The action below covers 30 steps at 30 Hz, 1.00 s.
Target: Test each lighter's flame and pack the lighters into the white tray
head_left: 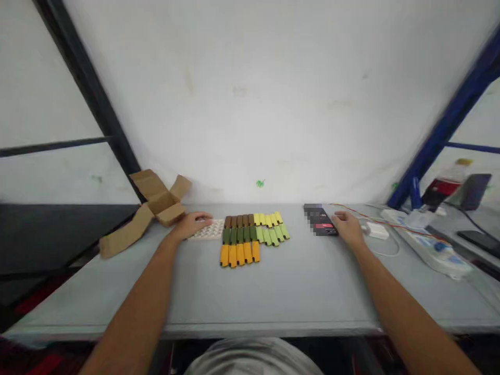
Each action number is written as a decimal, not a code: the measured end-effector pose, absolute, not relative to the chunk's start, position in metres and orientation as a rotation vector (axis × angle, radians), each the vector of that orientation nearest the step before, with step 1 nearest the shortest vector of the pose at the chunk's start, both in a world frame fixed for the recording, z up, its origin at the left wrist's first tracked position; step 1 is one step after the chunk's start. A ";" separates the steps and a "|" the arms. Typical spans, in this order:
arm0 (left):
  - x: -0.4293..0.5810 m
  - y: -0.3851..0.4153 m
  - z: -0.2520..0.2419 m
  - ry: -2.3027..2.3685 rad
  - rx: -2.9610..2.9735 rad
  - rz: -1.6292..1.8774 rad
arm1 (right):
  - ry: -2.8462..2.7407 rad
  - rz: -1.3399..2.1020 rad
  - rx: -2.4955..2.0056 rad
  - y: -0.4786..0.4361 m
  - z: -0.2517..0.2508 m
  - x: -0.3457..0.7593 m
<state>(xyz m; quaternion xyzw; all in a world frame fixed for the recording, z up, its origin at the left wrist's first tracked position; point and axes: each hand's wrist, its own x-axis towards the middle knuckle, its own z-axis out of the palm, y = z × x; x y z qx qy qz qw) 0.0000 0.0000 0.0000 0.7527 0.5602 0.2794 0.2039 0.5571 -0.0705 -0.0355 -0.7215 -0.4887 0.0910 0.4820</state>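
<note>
Across the grey table [273, 291], rows of coloured blocks [250, 237] at centre. Just left of the blocks, left hand [193, 224] laid flat and loose on a white tray [211, 230], gripping nothing. Right of the blocks, right hand [347, 226] loosely open at a black phone [320, 221] (contact unclear). Seemingly a steadying step, nothing lifted yet; to lift the tray, fingers hooked under its edge. Farther left of the blocks, an open cardboard box [160, 200].

white wall [273, 104] | grey table [273, 297] | black post [89, 88] | blue post [449, 120]
</note>
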 end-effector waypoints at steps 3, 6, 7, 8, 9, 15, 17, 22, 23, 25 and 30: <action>0.004 -0.001 0.003 1.550 2.073 0.809 | -1.198 0.215 -1.756 -0.070 -0.035 0.556; 0.006 0.000 0.002 1.530 2.079 0.835 | -1.196 0.196 -1.790 -0.072 -0.032 0.554; 0.006 0.001 0.000 1.526 2.090 0.842 | -1.196 0.188 -1.802 -0.072 -0.031 0.553; 0.006 0.002 -0.001 1.526 2.105 0.850 | -1.198 0.183 -1.810 -0.073 -0.030 0.552; 0.006 0.003 -0.003 1.526 2.122 0.858 | -1.201 0.181 -1.814 -0.074 -0.029 0.551; 0.006 0.005 -0.005 1.489 2.188 0.862 | -1.194 0.198 -1.832 -0.075 -0.026 0.549; 0.008 0.004 -0.003 1.495 2.177 0.871 | -1.190 0.201 -1.827 -0.074 -0.027 0.550; 0.011 -0.002 0.004 1.513 2.137 0.899 | -1.175 0.181 -1.796 -0.073 -0.030 0.553; 0.011 -0.003 0.005 1.518 2.129 0.901 | -1.174 0.177 -1.790 -0.072 -0.031 0.554; 0.011 -0.005 0.008 1.529 2.118 0.899 | -1.174 0.166 -1.784 -0.072 -0.032 0.554; 0.009 -0.006 0.012 1.521 2.122 0.879 | -1.173 0.171 -1.779 -0.072 -0.031 0.553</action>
